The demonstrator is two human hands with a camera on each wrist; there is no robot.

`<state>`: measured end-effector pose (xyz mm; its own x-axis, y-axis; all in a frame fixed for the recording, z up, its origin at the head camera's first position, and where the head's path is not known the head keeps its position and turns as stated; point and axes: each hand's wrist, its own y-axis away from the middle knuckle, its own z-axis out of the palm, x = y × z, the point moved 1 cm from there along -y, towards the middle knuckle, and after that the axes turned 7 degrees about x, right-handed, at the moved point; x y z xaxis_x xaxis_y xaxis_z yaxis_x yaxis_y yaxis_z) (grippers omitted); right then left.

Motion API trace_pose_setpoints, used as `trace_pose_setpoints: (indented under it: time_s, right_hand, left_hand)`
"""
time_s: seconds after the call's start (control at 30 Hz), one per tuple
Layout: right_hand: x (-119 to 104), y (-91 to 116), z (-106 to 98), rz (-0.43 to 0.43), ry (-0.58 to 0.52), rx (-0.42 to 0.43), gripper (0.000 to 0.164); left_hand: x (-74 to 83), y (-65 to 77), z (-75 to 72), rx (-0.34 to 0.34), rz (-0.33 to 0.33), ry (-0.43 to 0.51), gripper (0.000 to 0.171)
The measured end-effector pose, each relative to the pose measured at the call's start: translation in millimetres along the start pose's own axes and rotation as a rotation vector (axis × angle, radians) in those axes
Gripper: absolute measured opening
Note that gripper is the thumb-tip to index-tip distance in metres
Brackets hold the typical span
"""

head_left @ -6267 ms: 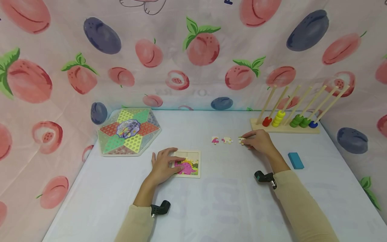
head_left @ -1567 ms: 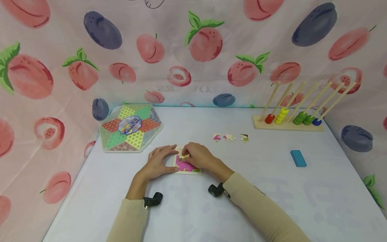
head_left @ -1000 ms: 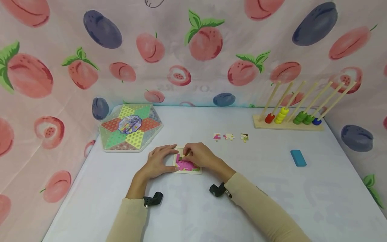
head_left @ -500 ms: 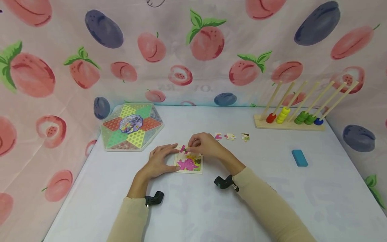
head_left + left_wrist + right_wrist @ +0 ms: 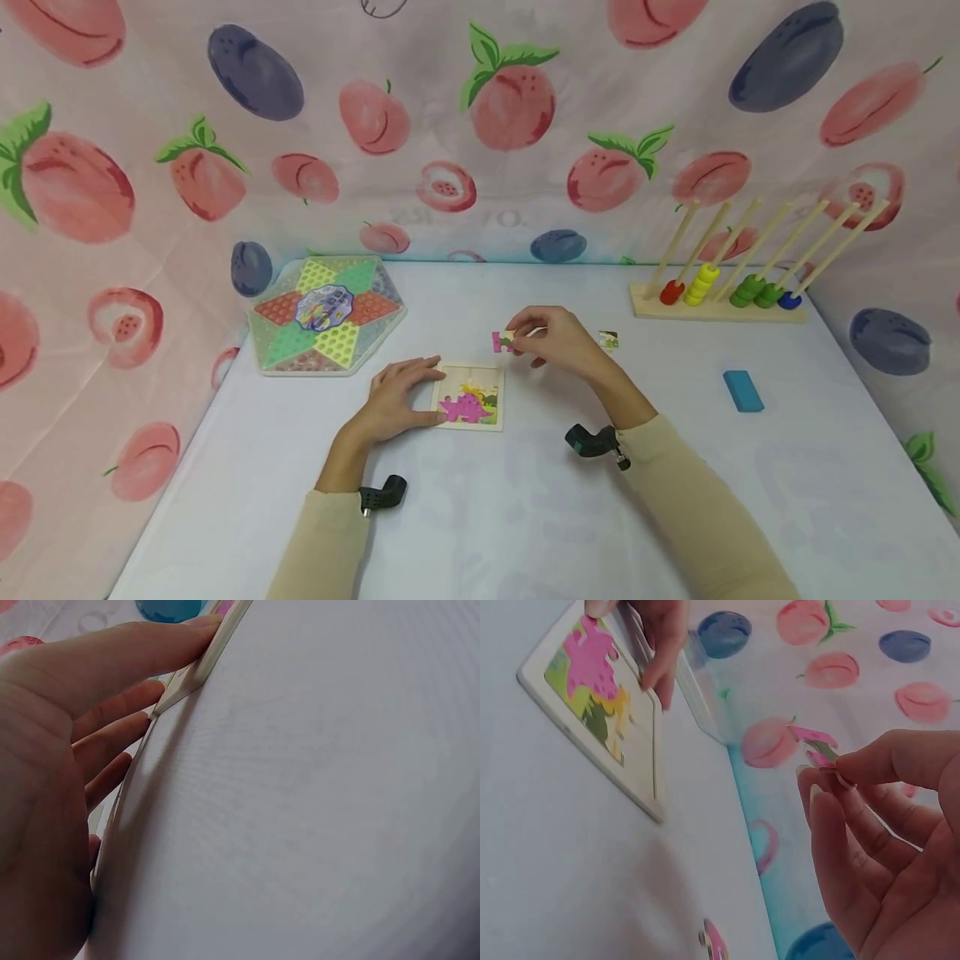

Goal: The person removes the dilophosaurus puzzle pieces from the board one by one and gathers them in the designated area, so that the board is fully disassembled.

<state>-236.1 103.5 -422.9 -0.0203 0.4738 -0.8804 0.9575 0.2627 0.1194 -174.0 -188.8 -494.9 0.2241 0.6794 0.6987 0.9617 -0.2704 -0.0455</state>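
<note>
My right hand pinches a pink-and-green jigsaw piece between thumb and fingertips, to the upper right of the puzzle tray. In the right wrist view that piece is tilted and clear of the table. The wooden puzzle tray lies flat, with a pink dinosaur picture in its lower part and bare wood along its top and left. My left hand rests at the tray's left side, thumb at the lower corner, index finger at the upper one, fingers fairly straight.
One loose jigsaw piece lies right of my right hand; other pieces are mostly hidden behind that hand. A Chinese checkers board sits back left, a bead abacus back right, a blue block at right.
My right hand, earlier at the loose pieces and then working over the tray, has lifted a pink piece from the tray's left part and carried it up and right. My left hand stays put.
</note>
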Motion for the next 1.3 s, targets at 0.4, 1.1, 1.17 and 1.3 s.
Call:
trace_pose_setpoints:
  time_s: [0.4, 1.1, 1.17, 1.3]
  right_hand:
    - [35.6, 3.0, -14.0, 0.116, 0.010, 0.065, 0.030]
    - [63.7, 10.1, -9.9, 0.169, 0.141, 0.068, 0.016]
    - [63.5, 9.6, -10.1, 0.174, 0.144, 0.071, 0.016]
    - [63.5, 8.3, -9.9, 0.199, 0.142, 0.072, 0.016]
  left_hand:
    - [-1.5, 2.3, 2.4, 0.007, 0.007, 0.005, 0.062]
    - [-2.4, 0.4, 3.6, -0.002, 0.015, 0.001, 0.062]
    - [-2.3, -0.2, 3.3, -0.005, 0.013, -0.002, 0.063]
    - [-1.7, -0.3, 1.9, -0.004, 0.015, -0.007, 0.062]
